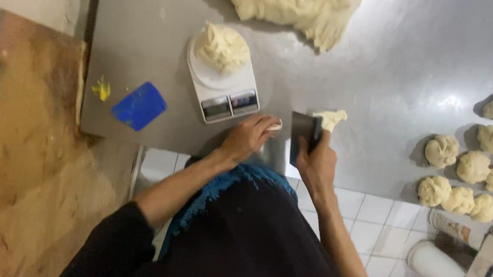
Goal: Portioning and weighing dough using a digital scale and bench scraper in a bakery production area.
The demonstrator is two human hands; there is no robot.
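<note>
**Dough half portioned, scale loaded**

The right hand is clamped around a dark bench scraper with a small dough scrap at its tip. The left hand rests curled, fingertips pinching a bit of dough. At 11 o'clock a dough lump sits on the white scale. Judging by the portioned balls at 3 o'clock, much is done; the big mass at 12 remains. The steel table lies open between; its near edge runs just under the wrists.

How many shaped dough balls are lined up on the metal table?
About 11 dough balls, all clustered at the table's right side: two at the top, the rest in rows below. The frame edge cuts some off, so more may be hidden.
</note>
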